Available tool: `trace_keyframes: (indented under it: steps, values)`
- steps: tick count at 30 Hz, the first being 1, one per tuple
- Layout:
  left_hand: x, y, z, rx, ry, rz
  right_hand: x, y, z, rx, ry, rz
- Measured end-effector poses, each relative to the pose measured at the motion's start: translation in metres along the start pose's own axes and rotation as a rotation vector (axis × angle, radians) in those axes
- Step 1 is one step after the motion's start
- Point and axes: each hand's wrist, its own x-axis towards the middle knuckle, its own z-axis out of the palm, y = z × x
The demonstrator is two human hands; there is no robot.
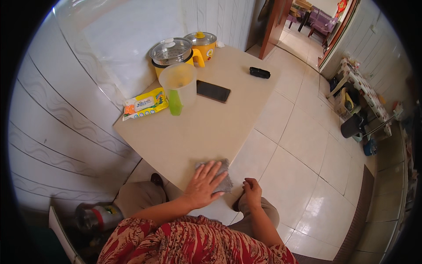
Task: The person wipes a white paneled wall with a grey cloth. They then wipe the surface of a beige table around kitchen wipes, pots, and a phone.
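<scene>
My left hand (203, 187) lies palm down on a folded grey cloth (225, 181), holding it against the near corner of the beige tabletop (211, 132). Part of the cloth shows beyond my fingers and thumb at the table's right edge. Just off that edge, above my right knee, my right hand (253, 194) has its fingers loosely curled, with nothing visible in it. Farther up the table stand a translucent plastic jug (184, 94) with a green handle and a yellow pack of kitchen wipes (145, 104).
A smartphone (213, 91) and a black case-like object (259, 72) lie on the table. Two yellow electric pots with glass lids, one with a steamer (169, 52) and one orange-bodied (206, 49), stand against the wall. A dark bin (351, 127) sits across the tiled floor (306, 142).
</scene>
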Motion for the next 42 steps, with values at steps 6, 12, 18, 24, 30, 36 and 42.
trace_keyframes:
  steps: [6, 12, 18, 24, 30, 36, 42]
  values:
    - [0.005, -0.023, -0.002, -0.046, 0.102, 0.041, 0.016, -0.085, -0.009, 0.168, 0.103, -0.152]
    - [0.007, -0.120, -0.032, 0.074, 0.321, -0.246, 0.085, -0.158, 0.032, -0.326, 0.091, -0.508]
    - [0.023, -0.139, -0.039, 0.096, 0.349, -0.281, 0.186, -0.194, 0.098, -0.636, 0.028, -0.542]
    - [0.023, -0.140, -0.041, 0.093, 0.306, -0.287, 0.239, -0.221, 0.137, -0.736, -0.060, -0.496]
    - [0.024, -0.137, -0.041, 0.115, 0.311, -0.281, 0.261, -0.213, 0.127, -0.773, -0.125, -0.573]
    - [0.026, -0.137, -0.038, 0.131, 0.354, -0.262, 0.222, -0.195, 0.101, -0.712, -0.031, -0.666]
    - [0.022, -0.136, -0.042, 0.151, 0.377, -0.261, 0.147, -0.178, 0.071, -0.679, -0.009, -0.637]
